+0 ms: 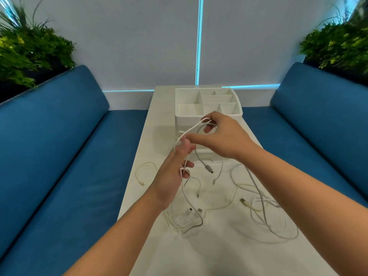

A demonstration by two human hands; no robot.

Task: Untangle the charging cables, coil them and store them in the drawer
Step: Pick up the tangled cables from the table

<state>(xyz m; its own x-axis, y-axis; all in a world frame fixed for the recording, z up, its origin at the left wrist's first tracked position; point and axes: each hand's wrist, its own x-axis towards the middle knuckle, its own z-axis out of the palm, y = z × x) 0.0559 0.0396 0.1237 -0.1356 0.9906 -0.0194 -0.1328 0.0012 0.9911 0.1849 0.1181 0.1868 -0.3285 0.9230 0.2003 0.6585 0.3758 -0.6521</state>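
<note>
head view | left hand [175,168] grip pinches white cable [191,130] | right hand [223,134] grip pinches same cable's loop above white surface [159,120] | loose cables [258,212] tangled below | divided organiser [207,104] behind | no readable writing

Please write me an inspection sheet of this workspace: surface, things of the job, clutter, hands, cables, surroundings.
Surface: white table, narrow, between two seats.
Job's things: white organizer with open compartments at the far end; no cable seen in them.
Clutter: nothing seen.
Hands: left hand grips white cable; right hand pinches its loop above the table.
Cables: loose cables spread uncoiled over the near table; small cable lies apart at the left.
Surroundings: blue benches on both sides, plants behind, pale wall.
</note>
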